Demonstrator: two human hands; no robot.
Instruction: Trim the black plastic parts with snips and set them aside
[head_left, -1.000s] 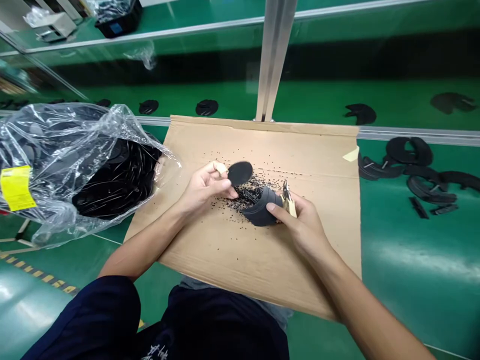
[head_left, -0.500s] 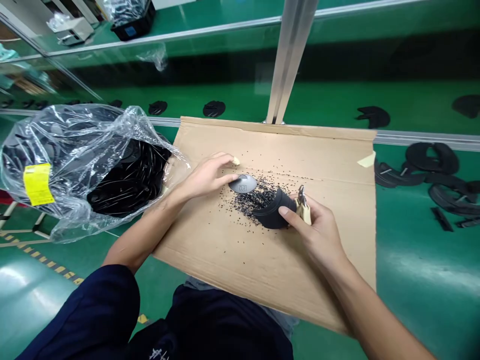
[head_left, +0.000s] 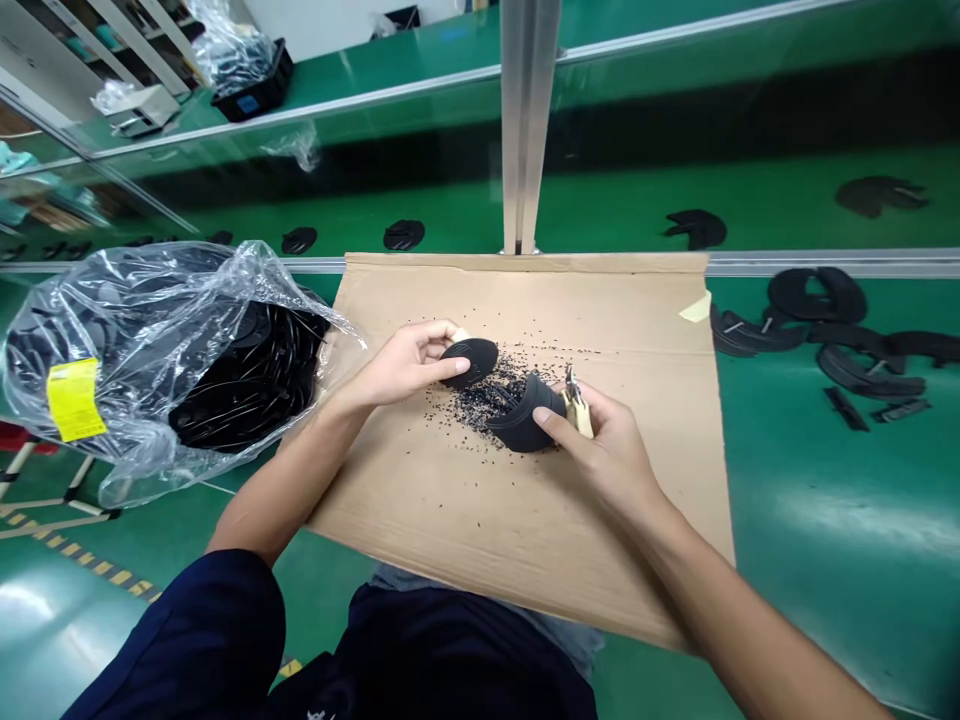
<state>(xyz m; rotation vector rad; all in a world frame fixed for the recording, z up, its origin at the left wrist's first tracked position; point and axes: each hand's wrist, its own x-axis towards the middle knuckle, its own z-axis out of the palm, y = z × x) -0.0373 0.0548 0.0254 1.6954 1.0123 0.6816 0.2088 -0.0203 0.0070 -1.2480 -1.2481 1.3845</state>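
Observation:
My left hand (head_left: pixel 409 362) pinches a small black oval plastic part (head_left: pixel 471 361) over a brown cardboard sheet (head_left: pixel 525 520). My right hand (head_left: pixel 604 450) is closed round small cutting pliers with pale handles (head_left: pixel 576 405) and also presses a stack of black curved parts (head_left: pixel 525 420) with its thumb. A scatter of tiny black trimmings (head_left: pixel 491 390) lies on the cardboard between both hands.
A clear plastic bag (head_left: pixel 150 350) full of black parts, with a yellow label (head_left: pixel 73 398), lies to the left. More black parts (head_left: pixel 817 320) lie on the green bench at right. A metal post (head_left: pixel 525 120) stands behind the cardboard. Black pieces sit on the far belt.
My left hand has turned the oval part over and raised it slightly; its grey face showed half a second ago, now the black ribbed side. My right hand has hardly moved.

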